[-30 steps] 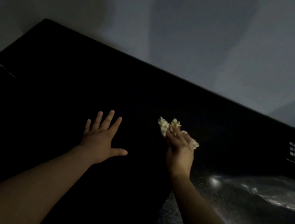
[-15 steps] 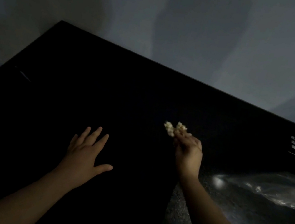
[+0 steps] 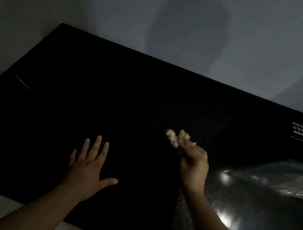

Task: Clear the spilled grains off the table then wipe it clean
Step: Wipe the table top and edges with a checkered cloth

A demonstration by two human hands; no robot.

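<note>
The pale crumpled wad (image 3: 174,139) sits just right of the frame's middle. It could be paper or cloth, but it is too blurred to say. The right hand (image 3: 194,168) pinches it at the fingertips, at or just above the black worktop (image 3: 129,101); whether it touches the surface cannot be told. To the lower left of it, well apart, the left hand (image 3: 88,166) lies flat on the worktop with fingers straight and spread and thumb out, grasping nothing and seemingly bracing. No spilled grains can be made out anywhere on the black surface, though the picture is dim enough that small ones could hide. Judging from that and from the wad in hand, the clearing looks done or nearly so, and the wiping is the step under way. Nothing on the wide dark stretch toward the upper left tells wiped ground from unwiped, so how much wiping is left cannot be judged. At the lower right a glossy speckled surface (image 3: 249,221) catches bright glare. Its specks look like its own pattern rather than grains, but that is not certain. On it, at the right edge of the frame, lies a crumpled clear plastic bag (image 3: 286,177) whose contents cannot be seen. The only writing is a small label (image 3: 300,130) at the upper right of the worktop — three short lines of white characters above a thin white rule, too blurred to read. No brand shows.
</note>
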